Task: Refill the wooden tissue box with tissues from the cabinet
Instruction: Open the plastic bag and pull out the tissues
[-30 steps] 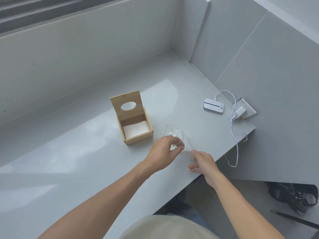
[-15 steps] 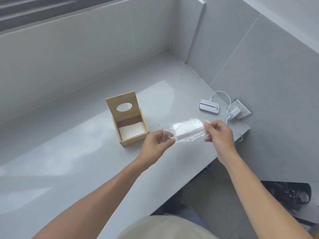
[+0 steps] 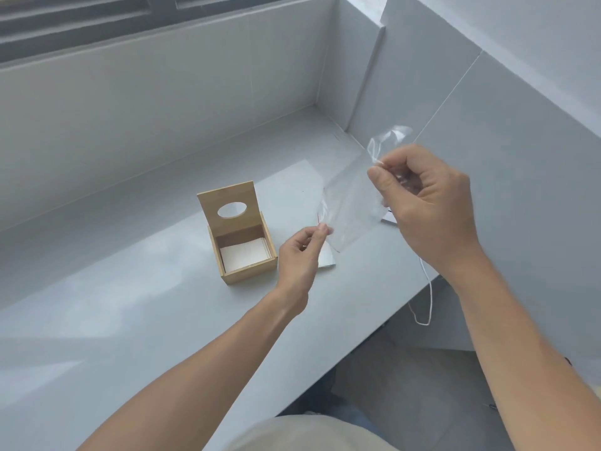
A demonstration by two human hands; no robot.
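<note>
Clear plastic wrapper (image 3: 349,206) is empty now, pinched between my left hand (image 3: 300,255) and right hand (image 3: 429,203); the white tissues sit in the open wooden tissue box (image 3: 242,242) on the grey surface (image 3: 130,304), so refill looks nearly done.

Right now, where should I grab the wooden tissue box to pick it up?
Probably from above, pinching the two side walls of the wooden tissue box. Its lid stands open at the back, blocking that side, and a white stack fills the inside. The left hand beside it holds a clear wrapper.
</note>
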